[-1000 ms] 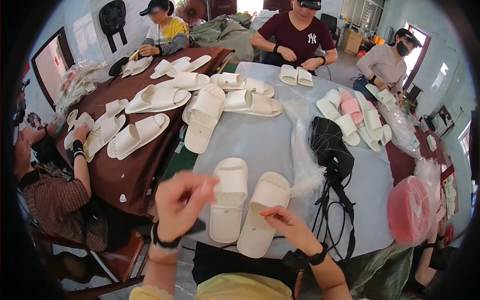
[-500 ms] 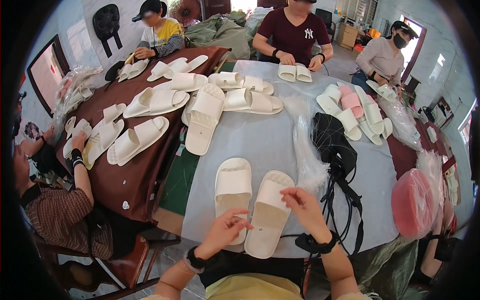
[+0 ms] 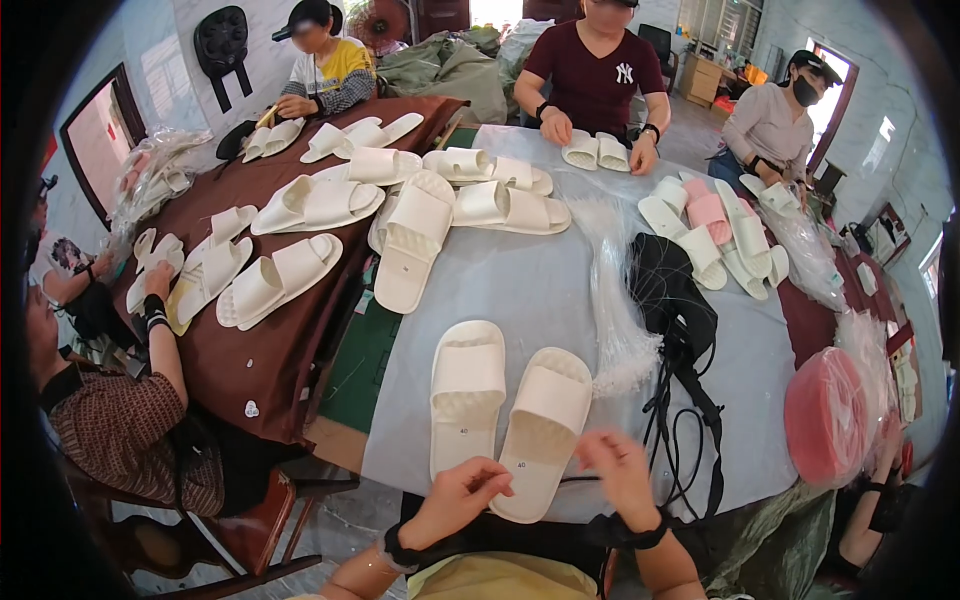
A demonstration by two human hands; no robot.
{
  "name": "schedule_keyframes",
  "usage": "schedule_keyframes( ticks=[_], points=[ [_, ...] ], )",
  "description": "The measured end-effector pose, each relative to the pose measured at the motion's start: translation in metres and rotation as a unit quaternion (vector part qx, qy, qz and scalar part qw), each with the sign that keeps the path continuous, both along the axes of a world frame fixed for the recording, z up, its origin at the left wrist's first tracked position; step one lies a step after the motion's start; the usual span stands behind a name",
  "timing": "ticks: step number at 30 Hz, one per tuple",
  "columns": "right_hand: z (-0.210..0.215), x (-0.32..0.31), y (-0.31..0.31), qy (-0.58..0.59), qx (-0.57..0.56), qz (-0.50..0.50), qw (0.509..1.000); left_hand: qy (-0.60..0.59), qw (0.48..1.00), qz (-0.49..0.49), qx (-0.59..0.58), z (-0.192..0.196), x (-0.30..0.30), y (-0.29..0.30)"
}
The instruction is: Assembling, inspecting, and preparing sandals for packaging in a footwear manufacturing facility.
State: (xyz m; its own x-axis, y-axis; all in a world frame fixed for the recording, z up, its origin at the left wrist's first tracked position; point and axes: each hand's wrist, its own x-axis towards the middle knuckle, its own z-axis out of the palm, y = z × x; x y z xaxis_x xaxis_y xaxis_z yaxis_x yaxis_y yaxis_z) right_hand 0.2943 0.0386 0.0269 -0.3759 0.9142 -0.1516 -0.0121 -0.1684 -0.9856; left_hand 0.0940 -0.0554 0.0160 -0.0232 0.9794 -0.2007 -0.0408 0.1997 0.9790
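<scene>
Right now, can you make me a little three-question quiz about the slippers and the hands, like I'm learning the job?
1. True or false: the two cream slippers nearest the person lie side by side on the grey table cover.
2. Which hand touches the heel end of a slipper: A) left hand B) right hand C) neither?
3. Fill in: among the slippers at the far right of the table, one pair is coloured ____.

Key: 1 true. 2 A, though blur makes the right hand's contact hard to judge. 3 pink.
</scene>
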Motion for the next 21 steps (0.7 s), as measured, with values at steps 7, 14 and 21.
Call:
schedule_keyframes(
  ticks=[7, 14, 21],
  points=[
    [0.027, 0.040, 0.029, 0.278, -0.087, -0.317, 0.903, 0.137, 0.981, 0.137, -0.005, 0.005, -0.047, -0.033],
    [0.018, 0.043, 0.014, 0.167, -0.111, -0.068, 0.977, 0.367, 0.910, 0.189, 0.025, 0.005, -0.059, -0.031],
    [0.008, -0.008, -0.021, -0.159, 0.048, 0.198, 0.966, 0.307, 0.936, 0.093, 0.143, 0.025, -0.011, -0.001]
  ],
)
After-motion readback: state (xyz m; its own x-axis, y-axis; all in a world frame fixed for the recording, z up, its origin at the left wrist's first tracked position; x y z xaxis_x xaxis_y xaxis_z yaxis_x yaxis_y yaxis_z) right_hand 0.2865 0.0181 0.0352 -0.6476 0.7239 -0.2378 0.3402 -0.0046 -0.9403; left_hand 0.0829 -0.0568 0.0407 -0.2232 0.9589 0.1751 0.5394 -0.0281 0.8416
